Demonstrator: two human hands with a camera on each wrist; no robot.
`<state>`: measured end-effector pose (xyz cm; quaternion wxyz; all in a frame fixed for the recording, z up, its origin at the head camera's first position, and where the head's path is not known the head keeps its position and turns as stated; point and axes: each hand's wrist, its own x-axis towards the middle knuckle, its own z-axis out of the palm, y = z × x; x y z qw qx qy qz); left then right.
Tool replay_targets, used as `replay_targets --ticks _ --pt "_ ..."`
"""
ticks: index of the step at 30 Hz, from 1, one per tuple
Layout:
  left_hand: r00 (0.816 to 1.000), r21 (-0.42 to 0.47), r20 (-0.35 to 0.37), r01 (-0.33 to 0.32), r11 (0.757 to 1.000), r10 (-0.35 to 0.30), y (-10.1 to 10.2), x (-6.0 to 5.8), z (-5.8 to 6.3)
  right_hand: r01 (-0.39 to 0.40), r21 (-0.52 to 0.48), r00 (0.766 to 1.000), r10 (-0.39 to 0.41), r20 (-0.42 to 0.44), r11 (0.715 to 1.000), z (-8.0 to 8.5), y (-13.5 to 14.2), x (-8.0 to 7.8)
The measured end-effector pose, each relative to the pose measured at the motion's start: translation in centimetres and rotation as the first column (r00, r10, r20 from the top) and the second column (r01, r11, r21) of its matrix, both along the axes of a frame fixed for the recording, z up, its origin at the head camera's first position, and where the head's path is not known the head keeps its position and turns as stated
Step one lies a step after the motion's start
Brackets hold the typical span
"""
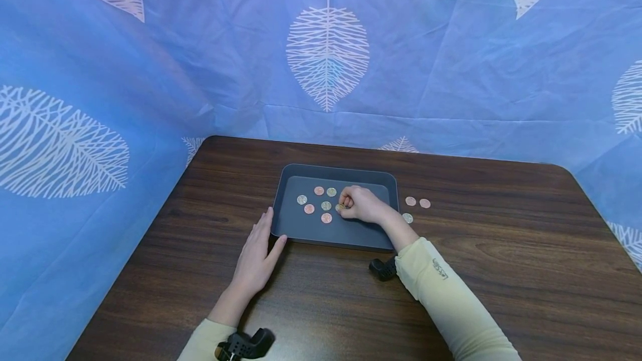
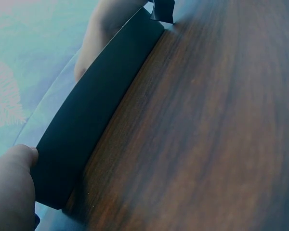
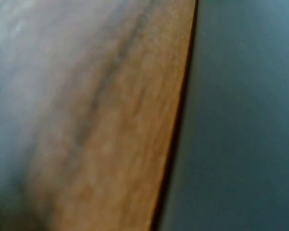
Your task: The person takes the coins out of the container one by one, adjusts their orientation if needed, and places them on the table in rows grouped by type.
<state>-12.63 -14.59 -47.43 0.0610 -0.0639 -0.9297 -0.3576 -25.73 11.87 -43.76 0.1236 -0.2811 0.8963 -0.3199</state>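
A dark grey rectangular tray (image 1: 301,227) lies on the table with several copper, gold and silver-coloured coins (image 1: 326,218) in its left and middle part. Over the tray floor, my right hand (image 1: 362,204) pinches a gold-coloured coin (image 1: 340,207) between thumb and fingers, beside the other coins. My left hand (image 1: 254,258) touches the tray's front left corner, its fingers extended along the left side and the thumb at the front. In the left wrist view the thumb (image 2: 12,180) meets the end of the tray's front wall (image 2: 94,108). The right wrist view shows only tray wall (image 3: 241,120) and blurred wood.
Two copper-coloured coins (image 1: 411,201) and a silver-coloured coin (image 1: 408,218) lie on the brown wooden table (image 1: 501,238), right of the tray. A blue cloth (image 1: 426,71) with white leaf patterns hangs behind and at the left of the table.
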Motion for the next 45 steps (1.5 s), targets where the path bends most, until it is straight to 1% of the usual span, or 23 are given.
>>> replay_targets --ticks 6,11,19,27,32,37,41,45 --pt "1.000 0.003 0.000 0.001 1.000 -0.001 0.04 0.03 0.05 -0.010 0.051 1.000 0.010 -0.002 0.999 0.10 -0.20 -0.05" --pt "1.000 0.002 0.001 0.003 1.000 -0.003 0.04 0.02 0.05 -0.006 0.056 1.000 0.006 0.007 0.998 0.13 -0.19 0.04" --pt "1.000 -0.001 0.004 -0.002 1.000 0.002 0.03 -0.01 0.05 -0.002 0.007 1.000 0.002 0.005 1.000 -0.31 0.03 -0.15" --pt "1.000 -0.009 0.013 -0.005 1.000 0.006 0.01 0.05 0.09 -0.004 0.058 1.000 0.003 0.013 0.998 -0.06 -0.22 -0.17" --pt "1.000 -0.007 0.006 -0.003 1.000 0.003 0.02 0.02 0.09 0.015 0.062 0.999 -0.017 0.029 0.998 -0.07 -0.22 -0.14" --pt "1.000 -0.008 0.001 -0.003 1.000 0.003 0.00 0.04 0.06 0.024 0.033 0.999 -0.025 0.030 0.999 -0.13 -0.03 0.03" --pt "1.000 -0.009 0.001 -0.006 1.000 0.006 0.03 0.08 0.08 0.021 -0.039 0.999 -0.020 0.034 0.999 -0.30 0.28 0.14" --pt "1.000 -0.010 0.003 -0.008 1.000 0.008 0.10 0.06 0.08 -0.003 -0.113 1.000 0.004 0.010 0.994 -0.39 0.47 0.20"
